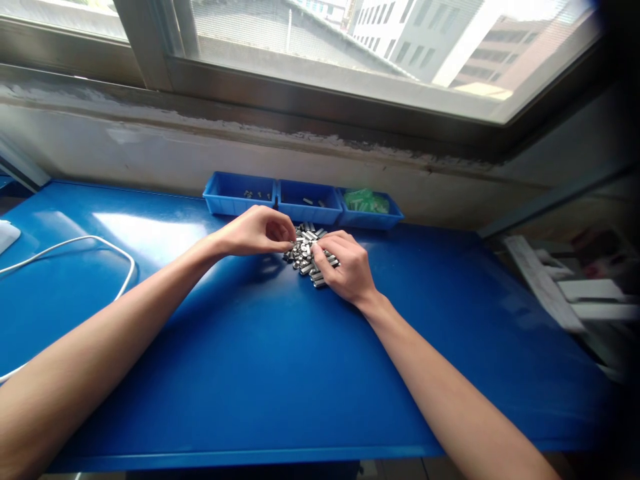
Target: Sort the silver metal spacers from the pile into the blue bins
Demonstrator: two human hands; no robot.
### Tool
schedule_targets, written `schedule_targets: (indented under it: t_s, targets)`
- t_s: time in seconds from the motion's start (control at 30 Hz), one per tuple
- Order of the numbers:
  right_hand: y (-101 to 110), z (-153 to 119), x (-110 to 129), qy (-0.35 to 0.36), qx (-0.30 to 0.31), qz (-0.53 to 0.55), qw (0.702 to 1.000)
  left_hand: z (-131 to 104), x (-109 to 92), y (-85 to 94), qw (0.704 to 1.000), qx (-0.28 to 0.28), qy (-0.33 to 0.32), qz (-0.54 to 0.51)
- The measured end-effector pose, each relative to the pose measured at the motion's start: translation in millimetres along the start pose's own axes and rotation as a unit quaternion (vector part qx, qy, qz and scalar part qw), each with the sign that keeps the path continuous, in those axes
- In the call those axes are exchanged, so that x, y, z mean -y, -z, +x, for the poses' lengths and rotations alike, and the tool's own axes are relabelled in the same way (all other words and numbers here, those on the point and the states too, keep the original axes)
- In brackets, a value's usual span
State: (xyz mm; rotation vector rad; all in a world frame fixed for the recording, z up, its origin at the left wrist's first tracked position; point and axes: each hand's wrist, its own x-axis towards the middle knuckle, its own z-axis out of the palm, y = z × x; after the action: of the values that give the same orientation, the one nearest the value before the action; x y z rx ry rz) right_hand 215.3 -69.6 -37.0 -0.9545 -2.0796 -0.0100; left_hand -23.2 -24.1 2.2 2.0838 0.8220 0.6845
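A heap of small silvery metal parts (pixel 303 256), some short and some long and cylindrical, lies on the blue table (pixel 280 373). My left hand (pixel 260 231) is at the heap's left edge, its fingers curled with thumb and fingertips close together; whatever may be between them is too small to name. At the heap's right side, my right hand (pixel 347 265) has its thumb and forefinger pinched over the parts. What that pinch holds, if anything, cannot be made out.
Behind the heap stand a left blue bin (pixel 240 205) and a middle blue bin (pixel 310 213) with a few small parts, and a right bin (pixel 370 219) with green bags (pixel 367 201). A white cable (pixel 95 237) curves across the left. The window wall rises behind.
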Motion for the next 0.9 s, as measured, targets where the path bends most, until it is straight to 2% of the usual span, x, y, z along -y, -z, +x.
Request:
schedule_targets:
  t_s: [0.3, 0.33, 0.4, 0.5, 0.53, 0.6, 0.7, 0.8, 0.87, 0.9]
  targets:
    - [0.2, 0.5, 0.5, 0.0, -0.003, 0.001, 1.0, 1.2, -7.4, 1.5, 0.997, -0.017, 0.013, -0.069]
    - [0.2, 0.7, 0.7, 0.001, -0.004, 0.001, 1.0, 1.8, -7.1, 1.6, 0.997, -0.04, 0.017, -0.068]
    - [-0.1, 0.8, 0.7, 0.0, -0.004, 0.002, 1.0, 3.1, -4.9, 2.7, 0.989, -0.126, 0.035, -0.065]
    - [-0.9, 0.0, -0.2, -0.001, -0.003, 0.006, 1.0, 4.5, 1.2, 7.2, 0.951, -0.295, 0.054, -0.07]
    - [-1.1, -0.4, -0.6, 0.0, -0.003, 0.008, 1.0, 4.6, 3.5, 9.1, 0.937, -0.337, 0.056, -0.075]
    - [-1.4, -1.1, -1.3, -0.001, -0.002, 0.011, 1.0, 4.5, 7.6, 12.4, 0.917, -0.384, 0.065, -0.09]
    - [-1.5, -1.6, -2.1, -0.008, 0.005, 0.011, 1.0, 4.6, 11.2, 13.8, 0.91, -0.392, 0.084, -0.104]
    - [-1.6, -1.4, -2.1, -0.012, 0.006, 0.008, 1.0, 5.0, 10.1, 11.4, 0.918, -0.379, 0.081, -0.08]
    - [-1.5, -1.0, -1.8, -0.013, 0.006, 0.007, 1.0, 4.6, 6.8, 9.7, 0.938, -0.336, 0.072, -0.045]
    - [-1.4, -0.8, -1.5, -0.013, 0.006, 0.007, 1.0, 4.1, 4.7, 9.1, 0.952, -0.297, 0.066, -0.024]
